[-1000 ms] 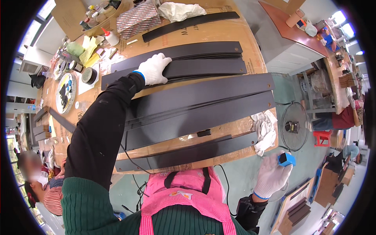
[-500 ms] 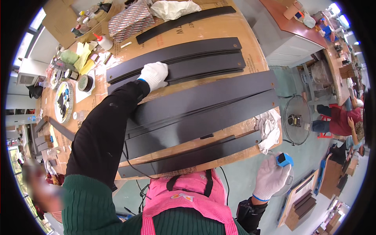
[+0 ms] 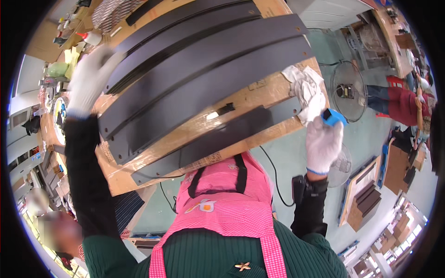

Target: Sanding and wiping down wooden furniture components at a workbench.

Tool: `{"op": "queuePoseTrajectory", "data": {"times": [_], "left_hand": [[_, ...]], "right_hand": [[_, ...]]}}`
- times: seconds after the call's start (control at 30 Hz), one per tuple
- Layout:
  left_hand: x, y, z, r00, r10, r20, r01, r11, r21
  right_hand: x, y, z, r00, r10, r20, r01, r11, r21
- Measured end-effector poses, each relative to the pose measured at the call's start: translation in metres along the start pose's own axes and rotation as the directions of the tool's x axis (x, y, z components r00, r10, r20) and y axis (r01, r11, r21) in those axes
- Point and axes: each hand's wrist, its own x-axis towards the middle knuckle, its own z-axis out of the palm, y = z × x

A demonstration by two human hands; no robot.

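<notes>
Long, slightly curved dark grey strips lie in overlapping rows across the cardboard-covered table. Small holes show near their ends. My left hand, in a white glove, is beside the left ends of the upper strips. Its thumb and fingers look apart, though motion blurs them; whether it touches a strip's edge is unclear. Off the table's right edge, my right hand, gloved too, is closed around a small blue block with a black face. Another dark strip lies along the near edge, under a cable.
A crumpled white cloth rests at the table's right edge. Beyond it stands a round floor fan. A white bottle with a red tip is at the far left. Another person is at the far right.
My left hand has moved from the middle of the strips to their left ends. The two nearer strips now lie more evenly side by side. My right hand still holds the blue block.
</notes>
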Motion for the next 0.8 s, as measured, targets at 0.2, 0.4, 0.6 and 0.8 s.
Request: {"op": "queuePoseTrajectory", "data": {"times": [0.2,0.4,0.6,0.8], "left_hand": [[-0.184,0.062,-0.019,0.887,0.074,0.455,0.177,0.856,-0.485],[-0.242,0.112,0.164,0.954,0.022,0.298,0.025,0.988,-0.153],[-0.245,0.092,0.277,0.996,-0.087,0.026,0.083,0.988,0.132],[-0.257,0.049,0.269,0.984,-0.174,0.032,0.163,0.964,0.21]], "right_hand": [[0.008,0.049,-0.068,0.982,0.141,-0.129,-0.173,0.94,-0.292],[0.011,0.117,-0.094,0.868,0.496,0.026,-0.483,0.856,-0.184],[0.102,0.028,-0.117,0.983,0.177,-0.057,-0.186,0.958,-0.22],[0.111,-0.011,-0.085,0.993,0.019,-0.113,-0.109,0.465,-0.878]]}}
